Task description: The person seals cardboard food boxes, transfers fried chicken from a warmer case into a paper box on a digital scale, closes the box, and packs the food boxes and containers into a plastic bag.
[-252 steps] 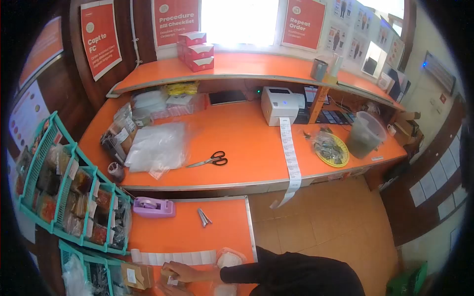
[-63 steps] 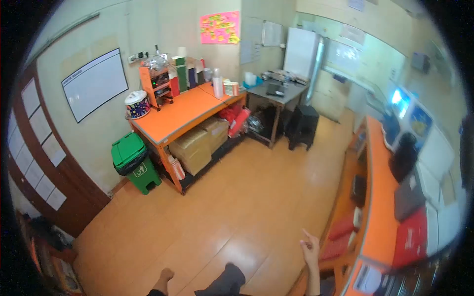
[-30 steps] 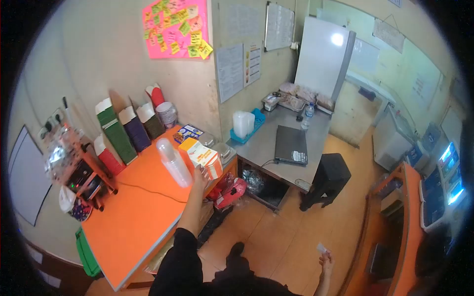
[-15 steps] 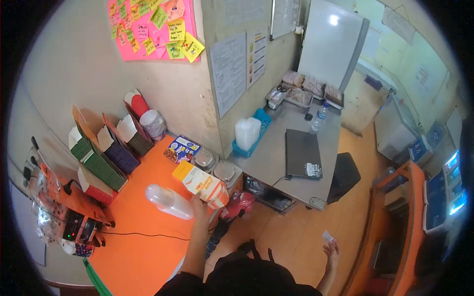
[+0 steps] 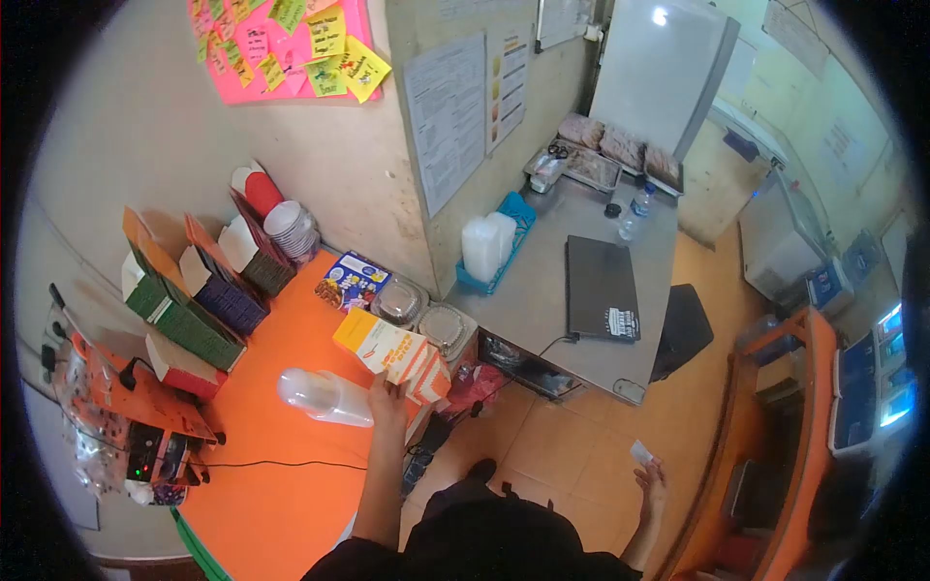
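Note:
My left hand (image 5: 388, 401) is at the near edge of a stack of orange-and-white printed paper packaging (image 5: 380, 346) on the orange table. Its fingers are curled against that edge, partly hidden. Just left of this hand lies a sleeve of clear plastic cups (image 5: 325, 398) on its side. Behind the packaging sit two clear-lidded containers (image 5: 399, 300) and a blue printed box (image 5: 355, 281). Out to the right, over the floor, my right hand (image 5: 652, 481) pinches a small white slip of paper (image 5: 640, 452).
Folded cartons (image 5: 184, 308) and stacked paper bowls (image 5: 290, 230) line the wall side of the orange table (image 5: 281, 504). An orange machine (image 5: 145, 407) trails a black cable. The metal table (image 5: 542, 261) holds a closed laptop (image 5: 601, 289), a water bottle (image 5: 635, 213) and a blue basket (image 5: 518, 228).
The whole view has shifted slightly with my head. My left hand remains at the packaging and my right hand still holds the slip, both nearly unmoved.

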Action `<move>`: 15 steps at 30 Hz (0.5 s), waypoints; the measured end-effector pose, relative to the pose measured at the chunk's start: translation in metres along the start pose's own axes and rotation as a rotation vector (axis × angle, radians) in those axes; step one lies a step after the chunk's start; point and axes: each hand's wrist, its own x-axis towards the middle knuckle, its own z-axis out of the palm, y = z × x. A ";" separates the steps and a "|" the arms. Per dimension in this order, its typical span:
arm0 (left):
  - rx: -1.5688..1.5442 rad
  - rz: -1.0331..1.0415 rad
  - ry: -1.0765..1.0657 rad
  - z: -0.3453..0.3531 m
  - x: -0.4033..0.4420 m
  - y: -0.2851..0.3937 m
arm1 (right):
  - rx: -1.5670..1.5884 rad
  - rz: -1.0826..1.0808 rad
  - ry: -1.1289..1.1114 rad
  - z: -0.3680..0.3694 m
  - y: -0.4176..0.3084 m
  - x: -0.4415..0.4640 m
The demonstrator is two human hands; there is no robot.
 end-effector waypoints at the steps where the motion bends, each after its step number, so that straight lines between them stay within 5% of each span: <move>1: -0.086 -0.002 -0.048 0.001 0.008 0.001 | 0.006 0.006 0.010 -0.002 0.005 0.000; 13: -0.054 -0.040 -0.352 -0.030 0.059 0.000 | 0.051 0.121 0.121 -0.043 0.039 -0.046; 15: -0.316 -0.359 -0.404 -0.014 0.025 0.030 | 0.040 0.122 0.132 -0.055 0.047 -0.057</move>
